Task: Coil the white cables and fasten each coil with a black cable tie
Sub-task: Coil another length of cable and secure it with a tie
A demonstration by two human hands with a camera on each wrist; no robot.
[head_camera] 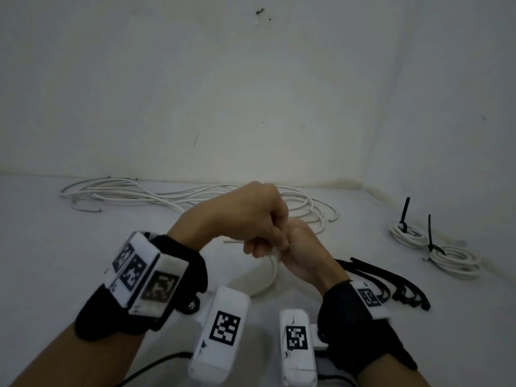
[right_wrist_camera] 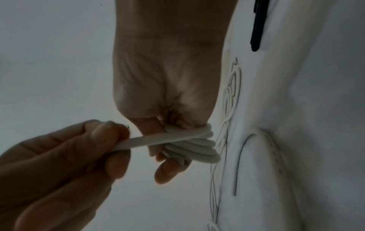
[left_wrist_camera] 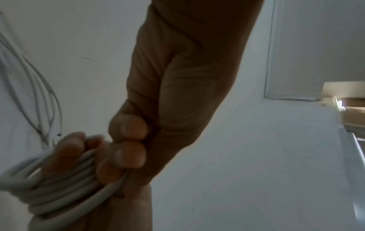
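My left hand (head_camera: 251,219) crosses over in front of my right hand (head_camera: 304,255) at the middle of the white surface. Several turns of a white cable coil (right_wrist_camera: 199,146) are wound round the fingers of my right hand (right_wrist_camera: 168,78). The left hand (right_wrist_camera: 79,156) pinches the cable's free strand (right_wrist_camera: 150,141) just beside the coil. In the left wrist view the left hand's fingertips (left_wrist_camera: 128,156) curl round the strand where it meets the coil (left_wrist_camera: 65,187). A slack loop of the same cable (head_camera: 272,272) hangs below the hands.
A pile of loose white cables (head_camera: 167,194) lies along the wall behind the hands. Two tied coils (head_camera: 409,236) (head_camera: 455,261) with black ties sit at the right. Several loose black cable ties (head_camera: 391,283) lie beside my right wrist.
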